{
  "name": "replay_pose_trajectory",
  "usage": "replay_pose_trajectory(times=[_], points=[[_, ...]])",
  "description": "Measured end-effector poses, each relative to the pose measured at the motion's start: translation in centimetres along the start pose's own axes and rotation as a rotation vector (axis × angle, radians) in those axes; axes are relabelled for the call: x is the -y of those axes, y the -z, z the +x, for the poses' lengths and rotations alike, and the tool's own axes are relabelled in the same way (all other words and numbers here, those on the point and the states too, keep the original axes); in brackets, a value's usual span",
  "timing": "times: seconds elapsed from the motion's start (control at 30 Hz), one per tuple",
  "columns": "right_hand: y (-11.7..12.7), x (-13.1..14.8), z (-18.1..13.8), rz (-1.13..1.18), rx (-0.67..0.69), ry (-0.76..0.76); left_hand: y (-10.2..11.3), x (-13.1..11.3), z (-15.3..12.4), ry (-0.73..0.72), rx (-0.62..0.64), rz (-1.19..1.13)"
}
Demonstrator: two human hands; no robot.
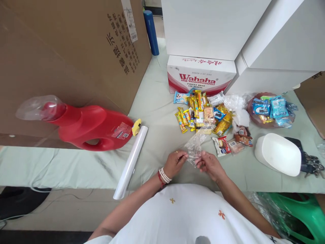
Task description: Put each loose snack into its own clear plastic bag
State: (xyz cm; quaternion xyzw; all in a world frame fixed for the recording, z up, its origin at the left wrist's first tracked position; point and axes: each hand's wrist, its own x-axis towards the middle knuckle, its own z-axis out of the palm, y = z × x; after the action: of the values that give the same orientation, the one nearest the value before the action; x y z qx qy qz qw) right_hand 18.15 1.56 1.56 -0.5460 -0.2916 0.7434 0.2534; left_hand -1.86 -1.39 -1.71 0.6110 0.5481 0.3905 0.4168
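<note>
Both my hands pinch a small clear plastic bag [194,147] that stands crumpled between them over the pale green tabletop [157,112]. My left hand [175,162], with bead bracelets at the wrist, grips the bag's left edge. My right hand [209,165] grips its right edge. Just beyond the bag lies a heap of small snack packets [200,113] in yellow, blue and white wrappers. More packets [232,144] lie to the right of the bag.
A red detergent jug [86,127] lies on its side at left, beside a white roll [130,162]. A Wahaha carton [200,76] and white boxes stand behind. At right are a bowl of blue packets [271,110], a white container [278,154] and a green plastic stool [294,211].
</note>
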Motion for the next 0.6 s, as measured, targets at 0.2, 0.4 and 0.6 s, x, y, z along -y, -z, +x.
replay_pose_trajectory(times=[0.2, 0.4, 0.6], points=[[0.2, 0.3, -1.1, -0.205, 0.07, 0.033, 0.3, -0.2, 1.0, 0.255, -0.31, -0.337], [4.0, -0.7, -1.8, -0.38, 0.075, 0.076, 5.1, 1.6, 0.2, 0.485, -0.635, -0.679], [5.8, 0.1, -2.8, -0.901, 0.139, 0.387, 8.2, -1.1, -3.5, 0.263, -0.466, 0.006]])
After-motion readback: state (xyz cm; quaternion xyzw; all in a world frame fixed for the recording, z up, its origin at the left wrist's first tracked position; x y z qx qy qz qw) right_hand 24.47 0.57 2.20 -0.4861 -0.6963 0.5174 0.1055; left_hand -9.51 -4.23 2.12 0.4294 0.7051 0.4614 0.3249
